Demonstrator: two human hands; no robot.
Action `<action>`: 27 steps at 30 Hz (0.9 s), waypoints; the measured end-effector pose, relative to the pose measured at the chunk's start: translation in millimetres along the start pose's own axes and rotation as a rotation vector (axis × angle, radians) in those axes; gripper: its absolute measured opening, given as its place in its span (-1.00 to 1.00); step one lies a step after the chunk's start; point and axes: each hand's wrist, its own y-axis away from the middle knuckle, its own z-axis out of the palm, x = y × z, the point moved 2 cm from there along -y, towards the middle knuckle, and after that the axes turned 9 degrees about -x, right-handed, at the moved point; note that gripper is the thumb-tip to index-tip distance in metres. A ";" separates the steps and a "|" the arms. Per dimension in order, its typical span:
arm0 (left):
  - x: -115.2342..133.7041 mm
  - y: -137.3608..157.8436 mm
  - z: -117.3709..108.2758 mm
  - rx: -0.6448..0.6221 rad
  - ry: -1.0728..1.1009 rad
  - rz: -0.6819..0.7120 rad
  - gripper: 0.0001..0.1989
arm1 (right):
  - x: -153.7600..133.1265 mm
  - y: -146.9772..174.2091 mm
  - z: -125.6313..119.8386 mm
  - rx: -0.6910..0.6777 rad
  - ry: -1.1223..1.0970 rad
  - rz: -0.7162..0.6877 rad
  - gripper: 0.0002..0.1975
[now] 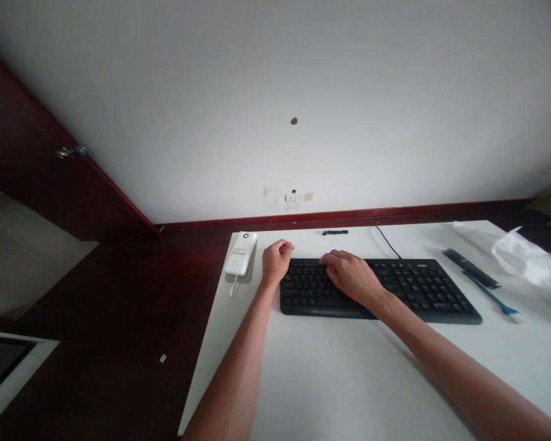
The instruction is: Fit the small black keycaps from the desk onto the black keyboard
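A black keyboard (429,288) lies flat on the white table, its cable running off the far side. At its upper left corner is my left hand (276,262), fingers curled in and closed; what they hold, if anything, is too small to make out. My right hand (352,275) rests over the left-middle part of the keyboard. Its fingers are bent and pressed together at the top rows of keys, and their tips are partly hidden. Beyond the keyboard, several small black pieces (335,232) sit in a row near the table's far edge.
On the left of the white table (312,380) lies a white power bank (241,254) with a short cable, on a flat grey object. To the right are a black strip (471,267), a blue tool (489,295) and a crumpled white plastic bag (528,257). A wall stands behind.
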 end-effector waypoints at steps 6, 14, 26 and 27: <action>-0.7 -1.6 0.5 -0.002 0.013 -0.008 -0.71 | 37.1 -17.6 -14.0 0.170 -0.098 0.012 -0.45; 2.0 -1.0 -0.7 0.007 -0.015 -0.039 -0.71 | 98.7 -84.6 -7.4 0.084 0.032 -0.020 -0.41; 0.5 -1.7 1.2 0.015 -0.012 -0.054 -0.74 | 116.1 -115.8 0.4 -0.068 0.030 0.035 -0.78; 0.6 -1.6 0.9 0.013 -0.013 -0.056 -0.74 | 113.9 -115.4 -0.2 -0.064 0.042 0.033 -0.80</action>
